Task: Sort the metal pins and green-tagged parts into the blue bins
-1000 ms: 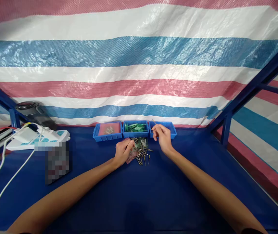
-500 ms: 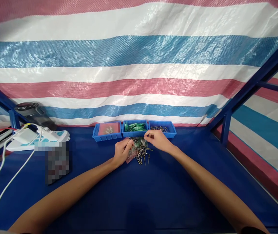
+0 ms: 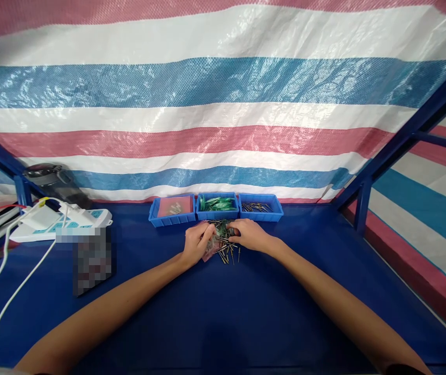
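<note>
A small heap of thin metal pins (image 3: 226,249), mixed with green and pink bits, lies on the blue table mat just in front of three blue bins. My left hand (image 3: 196,244) rests on the heap's left side, fingers curled and pinched on something I cannot make out. My right hand (image 3: 246,235) lies on the heap's right side with its fingers bent down into the pins. Behind them stand the left bin (image 3: 172,211) with pink pieces, the middle bin (image 3: 217,206) with green pieces, and the right bin (image 3: 261,208) with metal pins.
A white power strip (image 3: 61,223) with white cables sits at the left, beside a dark device (image 3: 54,182) and a blurred-out box (image 3: 90,260). Blue frame posts (image 3: 363,208) stand at both sides. A striped tarp hangs behind the bins.
My right hand came down and left from above the right bin, where it held one pin up, onto the heap. My left hand stayed put.
</note>
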The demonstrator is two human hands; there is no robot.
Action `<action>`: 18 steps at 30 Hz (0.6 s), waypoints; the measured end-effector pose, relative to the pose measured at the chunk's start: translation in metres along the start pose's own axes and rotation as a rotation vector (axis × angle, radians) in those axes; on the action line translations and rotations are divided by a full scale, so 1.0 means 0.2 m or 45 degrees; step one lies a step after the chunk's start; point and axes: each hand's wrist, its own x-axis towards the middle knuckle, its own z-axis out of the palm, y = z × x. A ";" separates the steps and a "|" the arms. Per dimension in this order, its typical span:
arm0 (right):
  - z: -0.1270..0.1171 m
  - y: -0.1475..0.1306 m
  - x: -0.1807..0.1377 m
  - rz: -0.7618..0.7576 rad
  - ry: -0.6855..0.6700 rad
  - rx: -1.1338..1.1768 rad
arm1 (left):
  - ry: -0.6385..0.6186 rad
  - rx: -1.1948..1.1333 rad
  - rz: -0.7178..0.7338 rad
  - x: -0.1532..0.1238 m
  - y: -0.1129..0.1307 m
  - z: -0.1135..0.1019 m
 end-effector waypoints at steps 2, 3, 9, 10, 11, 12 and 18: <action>0.00 0.00 0.00 -0.001 -0.003 0.003 | -0.002 0.000 0.008 0.00 0.00 0.00; 0.01 0.00 0.00 -0.002 -0.004 0.008 | -0.004 0.000 0.009 0.00 0.00 0.00; 0.01 -0.01 0.01 -0.043 0.033 0.046 | -0.010 0.007 0.004 0.00 0.00 0.00; 0.02 -0.01 0.01 -0.045 0.051 0.049 | -0.012 0.007 0.000 0.00 0.00 0.00; 0.02 -0.01 0.01 -0.042 0.068 0.048 | -0.012 0.008 -0.003 0.00 0.00 0.00; 0.02 -0.01 0.01 -0.030 0.090 0.042 | -0.009 0.010 -0.006 0.00 0.00 0.00; 0.05 -0.03 0.01 0.034 0.297 0.077 | 0.026 0.020 0.013 0.02 0.04 0.00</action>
